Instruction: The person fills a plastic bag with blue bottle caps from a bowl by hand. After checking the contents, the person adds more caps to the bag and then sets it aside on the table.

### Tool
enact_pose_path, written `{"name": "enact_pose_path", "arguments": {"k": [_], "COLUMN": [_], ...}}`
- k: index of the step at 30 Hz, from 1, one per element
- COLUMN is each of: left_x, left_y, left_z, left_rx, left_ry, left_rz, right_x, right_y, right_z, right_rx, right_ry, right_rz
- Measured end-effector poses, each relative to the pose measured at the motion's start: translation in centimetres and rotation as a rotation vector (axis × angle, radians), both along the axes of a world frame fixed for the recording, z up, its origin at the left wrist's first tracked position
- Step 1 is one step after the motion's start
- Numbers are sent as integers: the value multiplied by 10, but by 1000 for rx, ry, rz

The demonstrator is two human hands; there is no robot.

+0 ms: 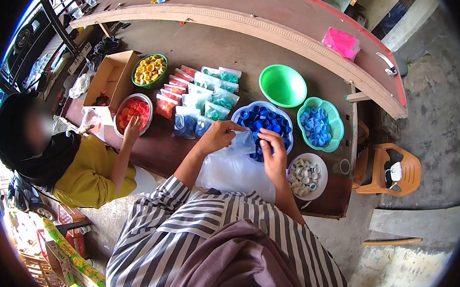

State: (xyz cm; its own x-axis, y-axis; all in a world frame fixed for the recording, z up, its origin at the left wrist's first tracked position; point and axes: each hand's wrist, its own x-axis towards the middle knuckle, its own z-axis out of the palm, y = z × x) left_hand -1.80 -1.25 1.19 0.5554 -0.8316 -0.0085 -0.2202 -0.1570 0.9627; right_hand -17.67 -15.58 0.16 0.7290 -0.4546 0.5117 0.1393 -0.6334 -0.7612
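Observation:
My left hand (pixel 217 137) is closed on a clear plastic bag (pixel 242 143), which hangs in front of a pale blue basket (pixel 236 112). Dark blue bottle caps (pixel 267 119) fill that basket. My right hand (pixel 274 152) is at the basket's near side, fingers curled with the tips together by the caps; what they pinch, if anything, is too small to make out. Beneath both hands a stack of clear plastic bags (pixel 233 172) lies at the table's near edge. To the right stands a white bowl of whitish caps (pixel 307 176).
Filled bags (pixel 211 96) lie in rows left of the basket. A green basin (pixel 283 85) and a mint basket (pixel 336 115) with light blue caps stand beyond. At left, a co-worker (pixel 91 170) reaches into a bowl of red caps (pixel 137 112), near a cardboard box (pixel 108 77).

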Motion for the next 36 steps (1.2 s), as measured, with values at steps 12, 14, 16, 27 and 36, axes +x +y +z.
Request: {"name": "enact_pose_path", "arguments": {"k": [12,14,16,27,36], "left_x": [11,17,21,37,40], "left_y": [33,36,38,29,19], "left_z": [13,10,12,-6,-13], "left_rx": [41,-14,-7,-40,-16], "left_ry": [42,57,69,94,112], "left_rz": [112,148,166,213,181], "right_x": [-9,-6,1,18,11], "right_y": [-44,-38,-37,-42,-58], "right_z": [-109,-120,-127,-121,-118], "right_rx": [-116,-256,-272,-430,435], "right_ry": [329,402,436,781,641], "right_rz": [-131,-140,-150,-160,-29]}}
